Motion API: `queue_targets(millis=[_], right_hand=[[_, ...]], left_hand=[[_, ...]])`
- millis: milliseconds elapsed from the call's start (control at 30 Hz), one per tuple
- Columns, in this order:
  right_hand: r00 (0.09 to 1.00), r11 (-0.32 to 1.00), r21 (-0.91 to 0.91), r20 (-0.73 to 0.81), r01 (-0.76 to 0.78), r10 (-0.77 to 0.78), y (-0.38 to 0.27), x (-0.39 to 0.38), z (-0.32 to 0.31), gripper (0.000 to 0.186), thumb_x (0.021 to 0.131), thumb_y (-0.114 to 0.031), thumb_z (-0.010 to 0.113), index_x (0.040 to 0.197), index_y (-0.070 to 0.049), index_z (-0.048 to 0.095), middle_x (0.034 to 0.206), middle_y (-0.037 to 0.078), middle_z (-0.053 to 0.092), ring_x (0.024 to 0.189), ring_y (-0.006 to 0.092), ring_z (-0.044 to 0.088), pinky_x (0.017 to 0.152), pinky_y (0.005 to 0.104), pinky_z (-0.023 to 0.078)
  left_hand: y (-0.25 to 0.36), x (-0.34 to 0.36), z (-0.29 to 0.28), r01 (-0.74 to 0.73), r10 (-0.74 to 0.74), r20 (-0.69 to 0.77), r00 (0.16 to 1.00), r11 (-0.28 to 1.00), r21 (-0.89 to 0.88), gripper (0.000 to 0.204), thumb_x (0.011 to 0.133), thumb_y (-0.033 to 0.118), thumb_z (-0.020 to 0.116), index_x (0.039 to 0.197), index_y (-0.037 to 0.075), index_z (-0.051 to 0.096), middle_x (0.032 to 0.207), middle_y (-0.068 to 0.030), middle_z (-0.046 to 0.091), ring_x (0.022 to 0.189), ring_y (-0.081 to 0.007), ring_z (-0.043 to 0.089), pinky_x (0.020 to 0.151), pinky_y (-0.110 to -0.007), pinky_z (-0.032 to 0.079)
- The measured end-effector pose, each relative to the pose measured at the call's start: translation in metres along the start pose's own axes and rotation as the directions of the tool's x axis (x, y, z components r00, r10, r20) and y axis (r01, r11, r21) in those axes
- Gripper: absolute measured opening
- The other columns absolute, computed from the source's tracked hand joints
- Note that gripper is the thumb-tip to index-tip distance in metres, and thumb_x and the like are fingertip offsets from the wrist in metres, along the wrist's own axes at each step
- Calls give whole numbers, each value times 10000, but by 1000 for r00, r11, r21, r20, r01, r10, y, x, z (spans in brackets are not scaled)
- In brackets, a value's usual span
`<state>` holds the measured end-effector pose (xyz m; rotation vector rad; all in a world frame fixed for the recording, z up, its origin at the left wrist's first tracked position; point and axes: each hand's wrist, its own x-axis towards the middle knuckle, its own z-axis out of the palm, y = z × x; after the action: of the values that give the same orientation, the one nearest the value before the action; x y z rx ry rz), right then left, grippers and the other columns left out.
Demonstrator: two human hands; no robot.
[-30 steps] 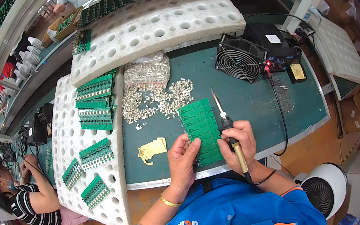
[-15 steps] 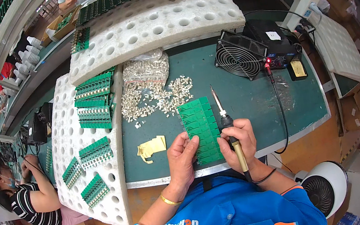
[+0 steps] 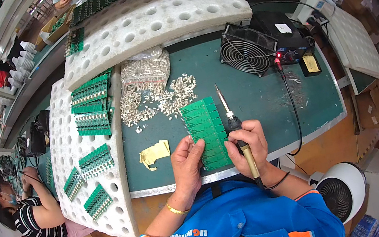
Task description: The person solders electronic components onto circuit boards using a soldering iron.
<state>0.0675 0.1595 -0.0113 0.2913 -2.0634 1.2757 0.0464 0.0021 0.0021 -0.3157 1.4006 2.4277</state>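
Between thumb and fingers, my left hand (image 3: 187, 162) grips the left edge of a green circuit board panel (image 3: 207, 133), tilted above the table's front edge. Thin pins stick out along the panel's left side. My right hand (image 3: 250, 147) is wrapped round a soldering iron (image 3: 231, 118), whose tip points up and away, to the right of the panel. The right fingers are close to the panel's right edge; whether they touch it I cannot tell. Beyond the panel lies a heap of small white connectors (image 3: 167, 101), spilling from a clear plastic bag (image 3: 146, 71).
Left stands a white foam sheet (image 3: 62, 129) bearing several circuit boards (image 3: 96, 161); another foam sheet (image 3: 157, 23) spans the back. A black fan (image 3: 246, 52), soldering station (image 3: 281, 32) and yellow sponge (image 3: 310, 63) stand back right. Yellow paper (image 3: 155, 155) lies nearby. A co-worker (image 3: 37, 208) sits left.
The view has shifted slightly, moving the bench things a little left and up. Both hands keep their grip; the panel sits slightly further left in the picture, and the iron's tip stays beside it.
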Motion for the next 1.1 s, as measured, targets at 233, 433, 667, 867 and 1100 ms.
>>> queue_targets(millis=[233, 433, 667, 867, 1100], right_hand=[[1000, 1000, -6, -1, -3, 3, 2, 0, 1, 444, 726, 92, 757, 1110, -64, 600, 949, 125, 542, 766, 232, 567, 619, 326, 484], [998, 997, -53, 41, 59, -57, 3, 3, 0, 434, 758, 127, 708, 1128, -40, 554, 962, 123, 510, 693, 159, 587, 577, 279, 476], [1000, 1000, -15, 10, 3, -3, 4, 0, 1, 431, 745, 86, 745, 1120, -69, 601, 960, 122, 548, 788, 243, 572, 649, 331, 489], [999, 999, -40, 23, 34, -33, 4, 3, 0, 407, 762, 76, 735, 1118, -69, 604, 966, 122, 550, 804, 247, 578, 662, 329, 492], [998, 998, -32, 22, 52, -52, 2, 4, -1, 364, 787, 62, 725, 1111, -58, 610, 960, 125, 549, 783, 241, 575, 651, 325, 493]], left_hand=[[3, 0, -7, 34, -34, -9, 999, 999, 6, 171, 997, 175, 595, 1073, 34, 653, 790, 43, 626, 588, 7, 466, 487, -170, 331], [6, -1, -2, 35, -33, -45, 998, 998, 47, 260, 1015, 272, 569, 1054, 34, 665, 664, 86, 520, 498, 3, 299, 441, -209, 203], [6, 0, -5, 36, -36, -7, 999, 998, 47, 271, 1031, 291, 513, 1022, 53, 642, 678, 65, 554, 463, -8, 273, 419, -211, 196], [5, 2, -5, 48, -46, -34, 998, 997, 55, 314, 1038, 312, 516, 1027, 35, 662, 617, 77, 494, 470, -7, 269, 432, -225, 188], [5, 2, -7, 59, -58, -38, 998, 998, 31, 300, 1038, 308, 516, 1015, 45, 658, 606, 80, 479, 477, -11, 277, 439, -227, 196]])
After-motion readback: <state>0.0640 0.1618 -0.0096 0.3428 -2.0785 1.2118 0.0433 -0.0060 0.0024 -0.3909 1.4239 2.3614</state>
